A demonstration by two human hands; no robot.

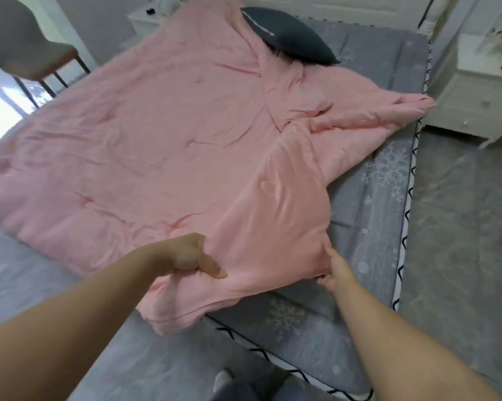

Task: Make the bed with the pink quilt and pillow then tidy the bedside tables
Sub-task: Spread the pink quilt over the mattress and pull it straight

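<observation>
Grey snowflake bedsheet [383,180] half bare; pink quilt [145,146] lies skewed, my left hand [189,256] and right hand [335,270] both gripping its near corner. Hard tug could drag the dark pillow [287,33] off.

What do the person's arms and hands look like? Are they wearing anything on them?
Both arms are bare all the way up, with no sleeves showing. The left hand and right hand wear no gloves, and I can't see any rings, watch or bracelets. The nails look short and plain, though the picture is a bit blurry.
</observation>
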